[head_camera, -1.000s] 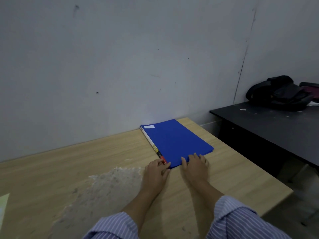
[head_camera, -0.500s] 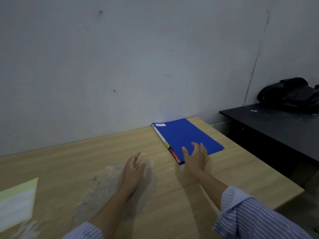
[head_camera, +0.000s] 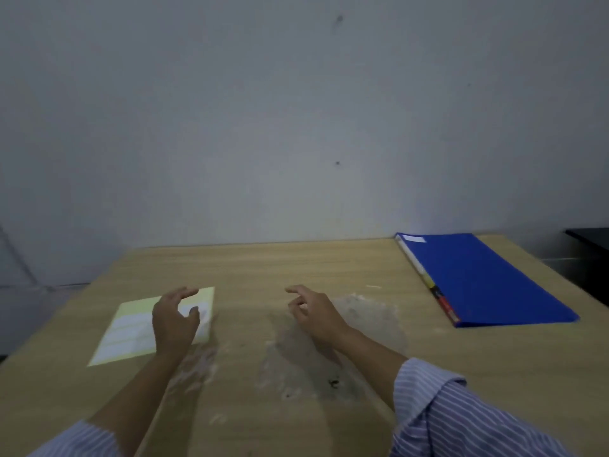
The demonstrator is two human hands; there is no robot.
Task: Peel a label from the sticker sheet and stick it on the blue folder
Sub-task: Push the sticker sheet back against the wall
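The blue folder [head_camera: 487, 278] lies flat at the far right of the wooden table [head_camera: 296, 265], its spine toward me, with one small white label [head_camera: 414, 239] on its far corner. A pale yellow sticker sheet [head_camera: 131, 331] with rows of white labels lies at the left. My left hand [head_camera: 173, 319] hovers over the sheet's right part, fingers spread, holding nothing. My right hand [head_camera: 313, 313] is over the middle of the table, fingers apart and empty, well left of the folder.
A whitish worn patch [head_camera: 362, 318] marks the tabletop between my hands and the folder. A grey wall runs along the table's far edge. The corner of a black desk [head_camera: 590, 237] shows at the far right.
The view has swung left. Both hands left the folder's near edge and moved left; the left hand is now over the sticker sheet, the right over the table's middle.
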